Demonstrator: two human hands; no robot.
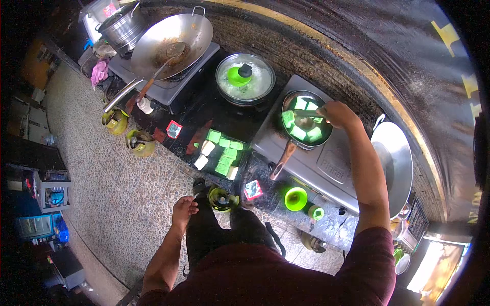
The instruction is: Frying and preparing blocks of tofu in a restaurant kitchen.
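My right hand (338,114) is closed on the end of metal tongs (306,113), which reach over a frying pan (308,144) on the gas stove at right. Green bread-like pieces (298,133) lie round the pan, and the tongs' far end is at a piece on its left side. The pan's wooden handle (283,160) points toward me. My left hand (185,209) hangs over the floor beside my leg with its fingers curled; whether it holds anything is unclear. A dark tray (242,153) with green and whitish pieces (223,165) lies left of the stove.
A lidded glass-topped pan (245,76) stands behind the tray. At upper left, a large wok (199,32) with a ladle rests on another stove (164,93). A green cup (296,199) stands near the front edge; another wok (398,164) is at right. Gas cylinders (142,144) stand below.
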